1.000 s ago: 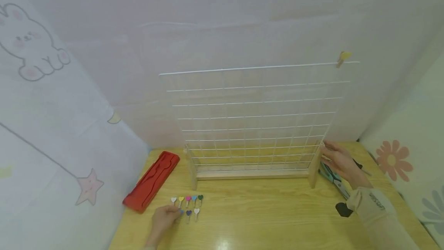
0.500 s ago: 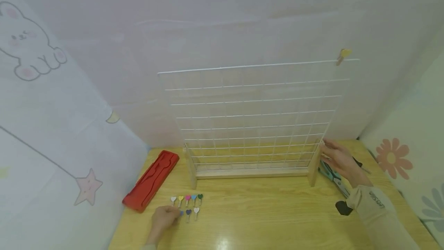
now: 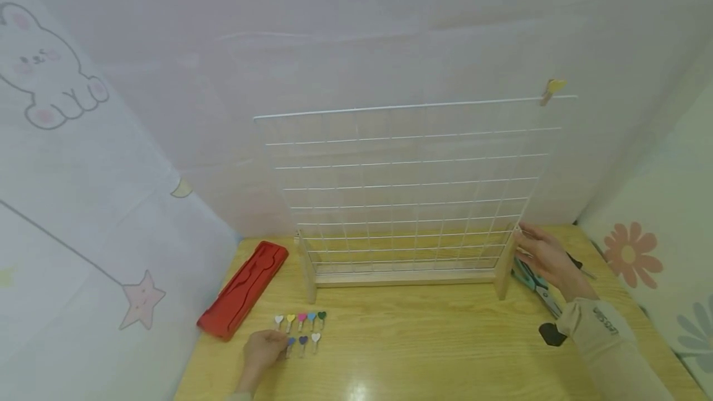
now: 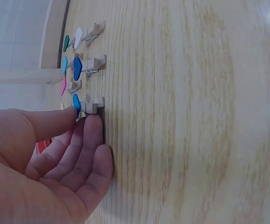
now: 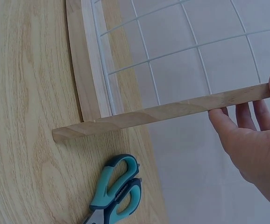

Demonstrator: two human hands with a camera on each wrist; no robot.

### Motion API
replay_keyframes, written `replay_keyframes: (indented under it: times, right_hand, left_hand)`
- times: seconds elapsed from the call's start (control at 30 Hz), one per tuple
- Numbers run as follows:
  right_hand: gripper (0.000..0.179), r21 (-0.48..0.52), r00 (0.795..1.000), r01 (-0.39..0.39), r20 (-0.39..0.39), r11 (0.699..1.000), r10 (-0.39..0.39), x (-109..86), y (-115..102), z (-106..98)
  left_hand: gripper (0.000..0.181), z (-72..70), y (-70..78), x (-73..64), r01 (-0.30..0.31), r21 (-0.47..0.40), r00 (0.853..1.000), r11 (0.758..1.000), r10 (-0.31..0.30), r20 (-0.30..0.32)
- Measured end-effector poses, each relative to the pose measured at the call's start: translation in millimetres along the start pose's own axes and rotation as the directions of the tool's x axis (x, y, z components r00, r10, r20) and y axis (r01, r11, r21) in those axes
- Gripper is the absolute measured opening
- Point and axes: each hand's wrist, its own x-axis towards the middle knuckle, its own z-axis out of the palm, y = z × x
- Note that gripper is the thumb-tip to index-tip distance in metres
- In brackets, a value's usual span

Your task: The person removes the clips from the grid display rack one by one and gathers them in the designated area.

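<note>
At the table's front left, my left hand (image 3: 264, 349) pinches the edge of a small wooden clothespin with a blue heart (image 4: 76, 102), thumb tip at the heart, fingers curled beneath. It stands in a front row with a dark blue heart clothespin (image 4: 78, 68) and a white heart clothespin (image 4: 78, 37). Behind them is a second row with white, yellow, pink (image 3: 302, 317), light blue and green hearts. My right hand (image 5: 256, 128) grips the right wooden upright (image 5: 172, 110) of the stand between thumb and fingers. The stand bears a white wire grid (image 3: 418, 187).
A yellow heart clothespin (image 3: 554, 86) is clipped on the grid's top wire at right. A red tray (image 3: 245, 289) lies at left. Teal-handled scissors (image 5: 118, 186) lie beside the right upright, near a black flat piece (image 3: 551, 334). Printed cloth hangs behind and at both sides.
My left hand has shifted slightly left, so more of the blue heart clothespin shows beside its fingertips. My right hand keeps its place on the upright.
</note>
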Motion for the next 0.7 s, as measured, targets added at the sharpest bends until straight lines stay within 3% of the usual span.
replay_keyframes:
  times: [0.3, 0.43, 0.57, 0.67, 0.7]
  right_hand:
    - [0.081, 0.001, 1.000, -0.020, -0.011, 1.000, 0.020, -1.9, -0.4, 1.6]
    - [0.080, -0.013, 1.000, -0.015, -0.013, 1.000, 0.015, -1.4, 0.1, 1.5]
    - [0.080, -0.003, 1.000, -0.006, -0.011, 1.000, 0.006, -0.4, -0.5, 1.0]
    - [0.079, -0.003, 1.000, -0.001, -0.008, 1.000, 0.001, -0.2, -0.3, 0.4]
    - [0.079, -0.004, 1.000, -0.002, -0.007, 1.000, 0.001, -0.2, -0.1, 0.2]
  left_hand:
    - [0.027, -20.8, 16.5, -3.8, -0.038, 0.062, 0.998, 0.997, 0.042, -0.054]
    - [0.031, -22.2, 28.4, -0.3, 0.005, -0.104, 1.000, 0.995, -0.005, 0.004]
    - [0.039, -18.4, 48.3, 1.8, 0.070, -0.344, 0.990, 0.936, -0.023, 0.140]
    - [0.045, -13.6, 67.9, 2.4, 0.097, -0.428, 0.971, 0.899, 0.009, 0.239]
    - [0.046, -11.8, 74.9, 2.5, 0.093, -0.428, 0.964, 0.899, 0.026, 0.264]
